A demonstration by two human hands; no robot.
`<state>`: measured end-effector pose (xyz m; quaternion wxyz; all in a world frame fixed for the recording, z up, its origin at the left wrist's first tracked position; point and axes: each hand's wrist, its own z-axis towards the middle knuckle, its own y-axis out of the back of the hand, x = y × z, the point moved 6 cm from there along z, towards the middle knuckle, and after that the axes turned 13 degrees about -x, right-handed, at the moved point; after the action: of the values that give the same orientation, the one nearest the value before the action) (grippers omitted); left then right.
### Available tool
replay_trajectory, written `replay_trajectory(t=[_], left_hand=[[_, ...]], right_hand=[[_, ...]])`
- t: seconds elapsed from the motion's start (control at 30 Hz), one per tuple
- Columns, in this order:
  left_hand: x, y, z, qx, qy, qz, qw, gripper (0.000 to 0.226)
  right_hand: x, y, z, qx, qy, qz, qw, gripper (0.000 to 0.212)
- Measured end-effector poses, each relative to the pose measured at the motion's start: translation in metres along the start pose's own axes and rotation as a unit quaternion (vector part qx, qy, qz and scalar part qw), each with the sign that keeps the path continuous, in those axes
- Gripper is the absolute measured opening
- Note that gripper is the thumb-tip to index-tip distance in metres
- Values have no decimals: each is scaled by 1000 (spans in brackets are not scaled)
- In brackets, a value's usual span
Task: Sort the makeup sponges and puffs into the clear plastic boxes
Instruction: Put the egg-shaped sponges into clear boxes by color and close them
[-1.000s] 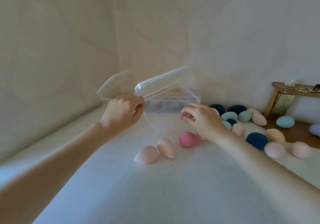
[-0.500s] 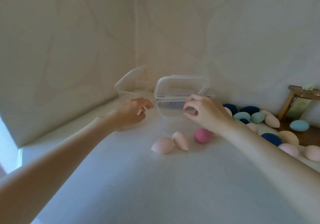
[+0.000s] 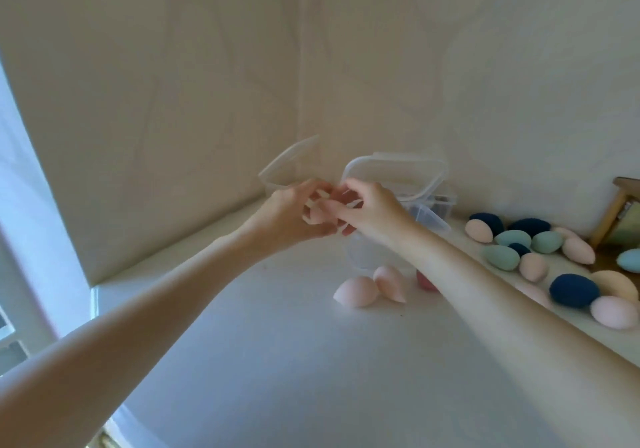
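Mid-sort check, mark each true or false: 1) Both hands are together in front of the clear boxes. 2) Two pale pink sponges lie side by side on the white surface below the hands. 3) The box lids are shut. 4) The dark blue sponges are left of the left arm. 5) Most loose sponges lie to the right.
1) True: the left hand and right hand meet in front of the clear boxes.
2) True: the two pale pink sponges touch.
3) False: the lids stand raised.
4) False: the dark blue sponges lie to the right.
5) True.
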<state>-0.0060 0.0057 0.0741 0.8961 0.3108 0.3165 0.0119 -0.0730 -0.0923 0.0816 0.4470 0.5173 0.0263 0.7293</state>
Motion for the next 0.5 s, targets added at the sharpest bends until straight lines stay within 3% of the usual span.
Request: replay_trajectory(t=[0.17,0.27,0.4,0.5], left_hand=[[-5,-51,24,-3,46,-69,997,50],[7,-71,32,-3,16,-20,1000,44],[29,-71,40,-77,-7,54,996,29],[32,-80,41,-69,-11,46,997,35]], right_hand=[[-50,35,19,-48,-146,35,988,22],[-79,44,31,-81,-196,16,977,28],[-88,35,41,-26,-147,-94,984,29],[-86,21,45,50,-106,-163,980,24]])
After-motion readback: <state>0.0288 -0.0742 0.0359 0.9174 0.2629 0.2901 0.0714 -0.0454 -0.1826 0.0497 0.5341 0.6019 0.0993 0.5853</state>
